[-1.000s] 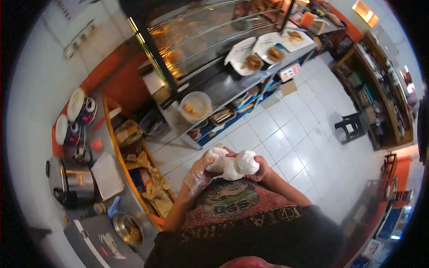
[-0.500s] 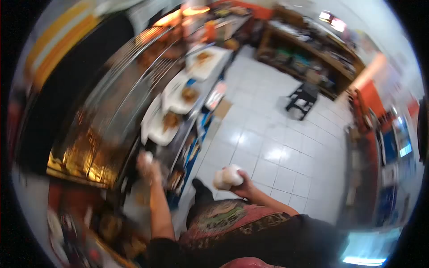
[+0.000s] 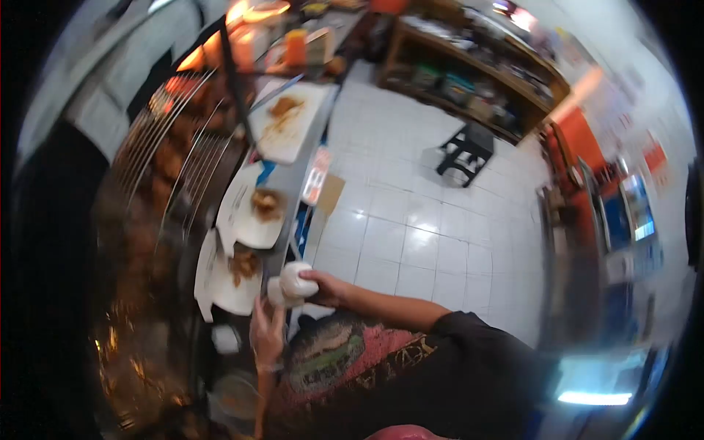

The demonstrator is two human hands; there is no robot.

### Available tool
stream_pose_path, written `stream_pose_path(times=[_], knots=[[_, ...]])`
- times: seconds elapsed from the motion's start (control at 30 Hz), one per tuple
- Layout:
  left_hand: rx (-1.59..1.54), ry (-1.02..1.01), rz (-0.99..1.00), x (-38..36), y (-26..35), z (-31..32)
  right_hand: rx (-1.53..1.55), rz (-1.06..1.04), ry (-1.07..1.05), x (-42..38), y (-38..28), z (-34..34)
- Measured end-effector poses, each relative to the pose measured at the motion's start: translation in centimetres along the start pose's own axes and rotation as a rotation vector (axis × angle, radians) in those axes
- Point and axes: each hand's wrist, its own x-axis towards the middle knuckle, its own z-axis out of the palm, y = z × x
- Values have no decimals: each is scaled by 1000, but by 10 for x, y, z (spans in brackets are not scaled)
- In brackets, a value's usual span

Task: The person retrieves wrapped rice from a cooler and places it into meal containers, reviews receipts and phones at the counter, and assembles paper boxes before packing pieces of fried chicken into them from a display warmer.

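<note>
My right hand [image 3: 326, 287] is wrapped round two rounded white things [image 3: 299, 280] near the counter's edge. Close below them, my left hand [image 3: 267, 330] has its fingers spread and pointing up, with what looks like a clear glove on it. Whether its fingertips touch the white things, I cannot tell. Just left of the hands, a white sheet [image 3: 213, 290] on the counter bears brown food [image 3: 243, 265]. Another sheet [image 3: 233, 209] with brown food lies beyond it. A small white item [image 3: 226, 339] rests on a dark surface left of my left hand.
A white board [image 3: 304, 121] with brown bits stands farther along the counter. Wire racks [image 3: 198, 169] with browned food are at the left. A black stool [image 3: 468, 152] stands on the tiled floor, before a wooden shelf [image 3: 469, 62]. A clear container [image 3: 235, 396] sits at the bottom.
My right hand has moved left with the white things, up to the counter's edge. My left hand has come close to them and no longer holds the small white item. The view has shifted.
</note>
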Motion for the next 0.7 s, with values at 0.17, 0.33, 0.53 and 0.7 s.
stream_pose_path(times=[0.17, 0.33, 0.53, 0.7], knots=[[-886, 115, -341, 43, -10, 32, -180, 228, -188, 56, -57, 3], [-1229, 306, -406, 56, -17, 66, -359, 406, -313, 87, -119, 20], [-1278, 866, -449, 74, -10, 68, -706, 258, -89, 138, -153, 12], [225, 1138, -430, 94, -38, 34, -1234, -69, -67, 216, -151, -4]])
